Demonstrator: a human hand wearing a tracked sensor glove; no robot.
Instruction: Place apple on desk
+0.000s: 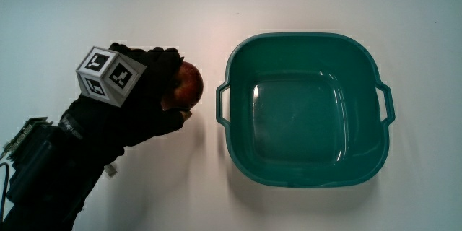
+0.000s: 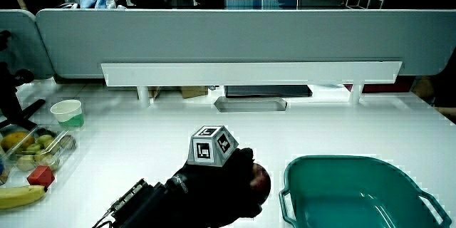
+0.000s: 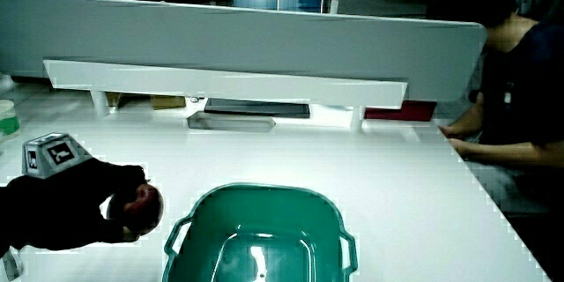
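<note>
Apple point(image 1: 189, 86): red, clamped in your fingers point(image 1: 170, 63), beside the teal basin point(image 1: 307, 173), outside its rim.
Hand point(image 1: 141, 97): low over the desk point(image 1: 303, 3), fingers curled around the fruit.
Contact with desk: cannot tell; in a side view the apple point(image 3: 143, 204) looks just above it.
Progress: near the end, by my reading; you have yet to set down and release.
</note>
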